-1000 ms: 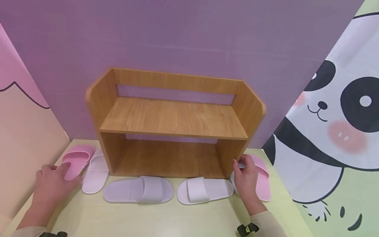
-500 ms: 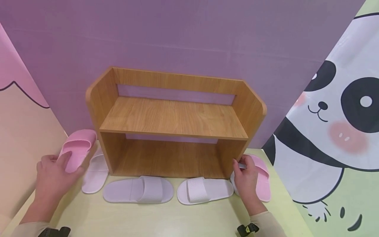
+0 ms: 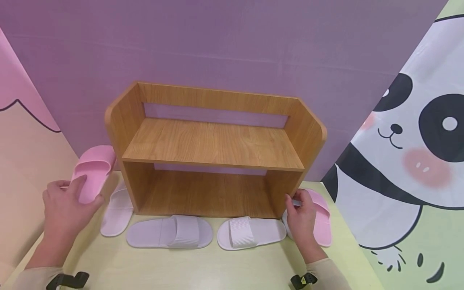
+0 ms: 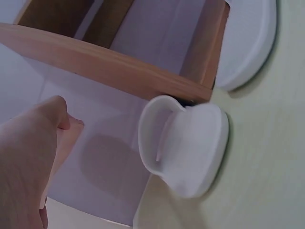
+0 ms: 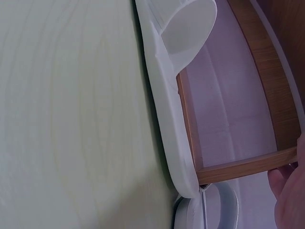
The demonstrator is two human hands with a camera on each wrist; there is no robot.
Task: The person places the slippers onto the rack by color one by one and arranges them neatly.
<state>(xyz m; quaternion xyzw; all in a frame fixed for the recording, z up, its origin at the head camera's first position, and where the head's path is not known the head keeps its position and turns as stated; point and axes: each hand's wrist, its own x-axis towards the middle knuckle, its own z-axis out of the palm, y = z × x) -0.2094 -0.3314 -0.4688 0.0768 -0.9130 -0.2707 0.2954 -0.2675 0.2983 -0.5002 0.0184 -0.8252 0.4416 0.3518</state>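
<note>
My left hand [image 3: 67, 207] grips a pink slipper [image 3: 95, 177] by its heel end and holds it tilted, toe up, beside the left panel of a two-tier wooden shelf [image 3: 214, 145]. The left wrist view shows this slipper only edge-on, mostly behind the hand. Below it, a white slipper [image 3: 117, 215] lies against the shelf's left side. My right hand [image 3: 303, 219] pinches the lower front edge of the shelf's right panel, and fingers [image 5: 279, 179] show on the panel's outer side. Another pink slipper [image 3: 322, 221] lies just right of that hand, beside a partly hidden white slipper [image 5: 188, 214].
Two slippers lie crosswise along the shelf's front: a pale lilac-white one [image 3: 152, 233] on the left and a white one [image 3: 268, 229] on the right. A purple wall [image 3: 224, 48] stands behind, and a panda-printed wall [image 3: 384, 217] bounds the right. All rests on a pale table [image 3: 188, 270].
My left hand has lifted the pink slipper from the table, up and slightly away from me, uncovering more of the white slipper beside it. The right hand and the shelf have stayed in place.
</note>
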